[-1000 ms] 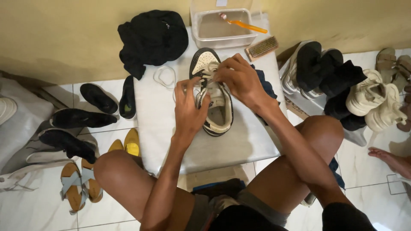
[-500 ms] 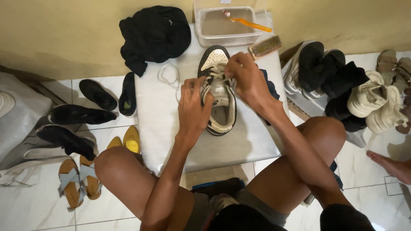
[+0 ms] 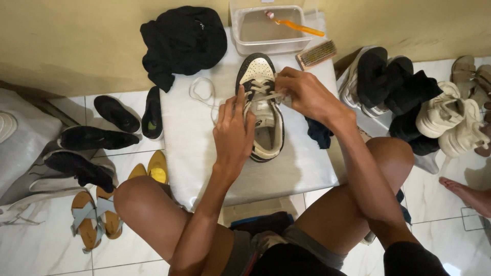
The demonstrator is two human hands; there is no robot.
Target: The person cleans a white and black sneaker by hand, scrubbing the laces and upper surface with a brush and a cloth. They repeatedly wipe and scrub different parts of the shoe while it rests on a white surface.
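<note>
A black and cream sneaker (image 3: pixel 262 134) lies on a low white table (image 3: pixel 199 148), toe pointing away from me. My left hand (image 3: pixel 234 132) rests on the sneaker's left side, fingers pressed against the lacing. My right hand (image 3: pixel 302 92) pinches the white shoelace (image 3: pixel 266 95) across the upper eyelets near the toe. A loose loop of white lace (image 3: pixel 202 91) lies on the table to the left of the shoe.
At the table's far edge stand a clear plastic tub (image 3: pixel 266 29) with an orange toothbrush (image 3: pixel 299 24), a scrub brush (image 3: pixel 317 54) and black cloth (image 3: pixel 181 41). Shoes and sandals (image 3: pixel 97 138) crowd the left floor, more sneakers (image 3: pixel 409 97) the right. Another person's foot (image 3: pixel 468 194) shows at right.
The view has shifted slightly. My right hand has moved up toward the toe end of the lacing, pulling the lace, while my left hand stays pressed on the shoe.
</note>
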